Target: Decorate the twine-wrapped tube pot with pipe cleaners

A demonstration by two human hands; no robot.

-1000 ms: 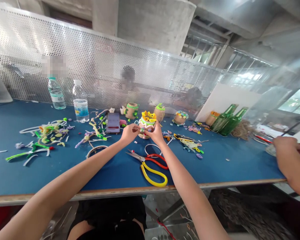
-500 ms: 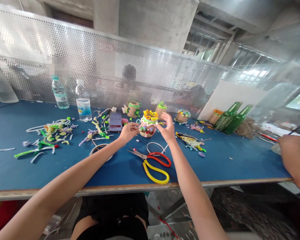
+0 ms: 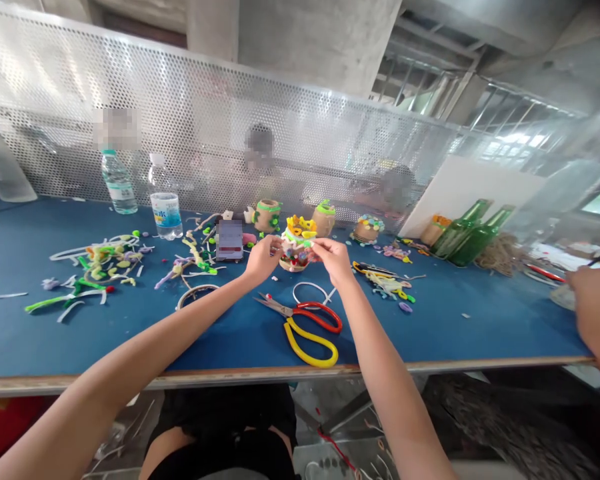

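The pot (image 3: 294, 257), decorated with pipe cleaners, is gripped between both hands above the blue table (image 3: 445, 333); whether its base rests on the table cannot be told. The left hand (image 3: 263, 259) is curled, with its fingertips (image 3: 279, 244) pressed to the pot's left side. The right hand (image 3: 334, 259) is pinching a green pipe-cleaner piece (image 3: 307, 243) at the pot's right side. Just in front of the pot lie the scissors (image 3: 300, 319), with red and yellow handles, and a white loop (image 3: 310, 290). To its left are a phone (image 3: 229, 240), pipe-cleaner scraps (image 3: 97, 267) and two water bottles (image 3: 165, 203). Behind it stand more pots (image 3: 324, 219). Far to its right, two green bottles (image 3: 473, 233) stand, and a co-worker's hand (image 3: 597, 310) is seen.
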